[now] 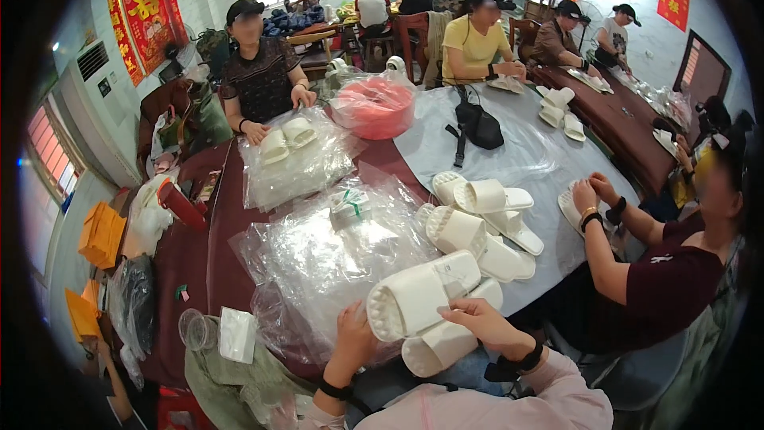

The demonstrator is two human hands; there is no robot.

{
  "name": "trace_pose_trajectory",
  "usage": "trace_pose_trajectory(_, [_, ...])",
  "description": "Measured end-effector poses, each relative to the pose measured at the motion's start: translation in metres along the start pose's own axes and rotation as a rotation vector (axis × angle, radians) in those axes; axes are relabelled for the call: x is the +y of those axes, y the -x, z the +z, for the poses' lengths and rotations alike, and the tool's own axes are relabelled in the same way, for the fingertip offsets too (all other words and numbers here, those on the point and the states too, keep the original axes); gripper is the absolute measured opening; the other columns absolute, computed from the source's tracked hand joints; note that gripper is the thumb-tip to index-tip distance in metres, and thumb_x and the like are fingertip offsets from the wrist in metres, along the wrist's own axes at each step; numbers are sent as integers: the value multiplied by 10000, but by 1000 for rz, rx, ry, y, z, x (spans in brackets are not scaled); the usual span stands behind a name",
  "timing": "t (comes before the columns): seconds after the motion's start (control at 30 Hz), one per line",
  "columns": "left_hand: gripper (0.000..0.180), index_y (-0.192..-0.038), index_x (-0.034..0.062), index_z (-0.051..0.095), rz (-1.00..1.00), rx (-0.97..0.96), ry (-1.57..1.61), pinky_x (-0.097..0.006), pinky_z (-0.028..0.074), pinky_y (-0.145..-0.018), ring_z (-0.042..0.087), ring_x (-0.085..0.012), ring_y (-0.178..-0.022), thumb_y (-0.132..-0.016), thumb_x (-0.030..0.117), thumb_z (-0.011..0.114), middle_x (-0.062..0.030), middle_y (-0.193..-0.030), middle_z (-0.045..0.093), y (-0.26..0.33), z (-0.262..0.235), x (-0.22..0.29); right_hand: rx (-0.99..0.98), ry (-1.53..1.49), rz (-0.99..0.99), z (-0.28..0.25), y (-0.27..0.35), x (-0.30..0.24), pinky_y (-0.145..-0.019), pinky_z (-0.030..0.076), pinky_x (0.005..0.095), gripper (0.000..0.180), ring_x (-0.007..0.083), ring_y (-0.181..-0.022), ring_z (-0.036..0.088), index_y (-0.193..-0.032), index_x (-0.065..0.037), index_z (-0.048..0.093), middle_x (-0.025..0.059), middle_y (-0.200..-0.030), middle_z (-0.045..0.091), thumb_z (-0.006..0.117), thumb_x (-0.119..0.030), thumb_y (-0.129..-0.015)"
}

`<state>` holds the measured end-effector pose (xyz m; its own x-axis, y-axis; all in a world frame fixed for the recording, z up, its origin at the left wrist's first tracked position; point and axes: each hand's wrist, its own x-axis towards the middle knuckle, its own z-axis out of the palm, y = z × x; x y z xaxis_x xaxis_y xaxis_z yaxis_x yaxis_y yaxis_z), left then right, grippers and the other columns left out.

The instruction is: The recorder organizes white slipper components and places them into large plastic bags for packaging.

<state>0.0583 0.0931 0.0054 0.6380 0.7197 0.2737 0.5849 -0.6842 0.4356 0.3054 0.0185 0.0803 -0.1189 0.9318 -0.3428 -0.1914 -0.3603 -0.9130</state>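
Note:
A white slipper [410, 299] with a broad strap is held in front of me, tilted, over a second white slipper [439, 349]. My left hand [355, 336] is curled against the upper slipper's bumpy end, its fingertips partly hidden behind it. At the strap's right edge, the thumb and fingers of my right hand [487, 323] are pinched together; a small clear piece shows near them, too fine to make out. Beyond my hands lies a spread of clear plastic bags [318, 263], with a small white bundle tied in green [350, 205] on top.
More white slippers [481, 195] are piled on the grey table cover [557, 171]. A red round tub [372, 107] and a black bag [479, 123] stand farther back. Co-workers sit around the tables, one close at my right [660, 279]. A tissue pack [237, 334] lies at left.

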Motion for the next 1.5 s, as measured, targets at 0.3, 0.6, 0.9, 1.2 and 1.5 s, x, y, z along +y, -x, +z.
trace_pose_trajectory(0.3, [704,-1364,15,347,112,21,-195,-445,343,-971,477,-356,-1111,-688,-77,520,-161,-1340,438,-8,-22,-11,133,491,-22,1,9,34,-582,436,270,337,103,-661,558,-870,-23,649,38,-675,609,603,-357,-858])
trace_pose_trajectory(0.6, [514,-1320,-49,383,-86,109,27,-458,332,-999,418,-426,-1197,-859,151,493,-230,-1337,423,-3,-1,-14,213,518,-161,19,-29,69,-642,461,374,375,277,-686,610,-897,2,649,176,-748,636,566,-362,-861])
trace_pose_trajectory(0.9, [497,-1356,30,381,-111,137,-72,-477,252,-1052,299,-438,-1286,-864,35,446,-179,-1418,339,0,-2,-10,246,544,-97,29,-33,71,-696,470,359,360,257,-780,619,-981,13,633,177,-848,647,552,-323,-879])
trace_pose_trajectory(1.2, [459,-1381,95,370,-183,-3,-45,-547,176,-1058,235,-448,-1319,-923,115,391,-156,-1458,278,-5,1,2,56,-634,78,73,-60,67,-709,449,298,362,157,-938,541,-1166,-81,385,89,-1055,508,544,-270,-901])
trace_pose_trajectory(1.5, [483,-1359,74,395,-151,79,-32,-631,179,-1014,256,-446,-1309,-884,133,460,-147,-1439,319,1,2,-5,24,-591,103,102,-77,53,-734,422,304,343,145,-781,462,-1209,-120,375,37,-910,437,509,-169,-898])
